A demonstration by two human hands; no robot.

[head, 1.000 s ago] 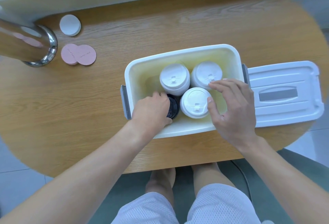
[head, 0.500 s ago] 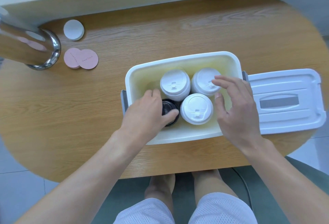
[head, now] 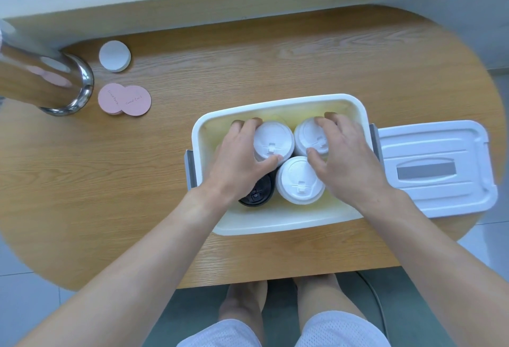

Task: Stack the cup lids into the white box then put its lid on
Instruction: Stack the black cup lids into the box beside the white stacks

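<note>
The white box (head: 278, 225) stands open on the wooden table. Inside are three stacks of white cup lids and one black stack (head: 257, 195) at the front left. My left hand (head: 239, 159) grips the back-left white stack (head: 274, 141), fingers behind it and thumb in front. My right hand (head: 344, 153) grips the back-right white stack (head: 308, 137) the same way. The front-right white stack (head: 298, 181) stands free between my wrists. The box's white lid (head: 438, 167) lies flat on the table, just right of the box.
A shiny metal post (head: 46, 82) rises at the table's far left. Beside it lie a white round coaster (head: 114, 55) and two pink ones (head: 125, 100). The table's front edge runs just below the box, with my knees under it.
My left hand left the black stack and moved back to grip the back-left white stack. My right hand moved forward and closed round the back-right stack.
</note>
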